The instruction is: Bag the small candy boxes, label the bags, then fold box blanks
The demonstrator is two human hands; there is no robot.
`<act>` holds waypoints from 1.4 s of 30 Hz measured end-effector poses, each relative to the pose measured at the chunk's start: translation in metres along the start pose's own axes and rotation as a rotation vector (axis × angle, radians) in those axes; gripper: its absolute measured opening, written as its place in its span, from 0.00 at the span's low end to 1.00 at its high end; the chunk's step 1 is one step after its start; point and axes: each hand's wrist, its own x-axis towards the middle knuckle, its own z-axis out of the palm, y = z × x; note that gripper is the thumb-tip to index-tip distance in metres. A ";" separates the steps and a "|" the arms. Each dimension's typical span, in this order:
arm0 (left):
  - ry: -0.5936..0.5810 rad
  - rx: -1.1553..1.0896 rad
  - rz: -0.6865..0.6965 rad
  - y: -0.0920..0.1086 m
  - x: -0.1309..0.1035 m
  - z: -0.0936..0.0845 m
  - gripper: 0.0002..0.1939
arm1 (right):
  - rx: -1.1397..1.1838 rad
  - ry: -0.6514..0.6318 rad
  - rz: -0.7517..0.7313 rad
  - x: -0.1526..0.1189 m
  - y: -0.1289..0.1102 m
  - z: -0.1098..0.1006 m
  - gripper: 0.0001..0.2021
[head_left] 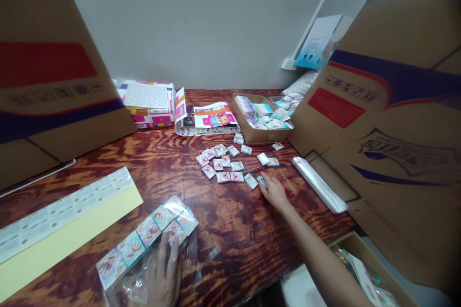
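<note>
Purple/teal boxes (149, 231) w/ hand motifs, red-brn grained table (234, 264), lt-yel strip (72, 233)

Tabletop (234, 223): wood, streaky grain, glossy varnish look. Big cartons (399, 124): brown cardboard, matt. Bag (193, 255): clear plastic film, shiny, wrinkled. Bagged boxes (133, 248): printed card, smooth. Label sheet (82, 229): paper, smooth. Folded sleeves (320, 185): plastic, glossy. Wall (198, 24): smooth, matt.

The head view looks forward and down at the nearby table (248, 240).
</note>
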 end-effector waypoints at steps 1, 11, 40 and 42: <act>-0.007 0.004 -0.001 0.000 0.000 0.000 0.37 | 0.013 0.023 0.007 0.001 -0.004 -0.001 0.24; 0.026 0.003 -0.006 0.000 -0.003 0.006 0.37 | 0.154 -0.003 -0.196 0.020 -0.029 0.013 0.25; -0.117 -0.022 -0.006 0.006 0.004 -0.016 0.34 | 0.158 -0.217 -0.403 -0.080 -0.134 -0.025 0.35; -0.107 -0.035 -0.007 0.005 0.002 -0.012 0.33 | 0.218 -0.162 -0.437 -0.081 -0.130 -0.026 0.34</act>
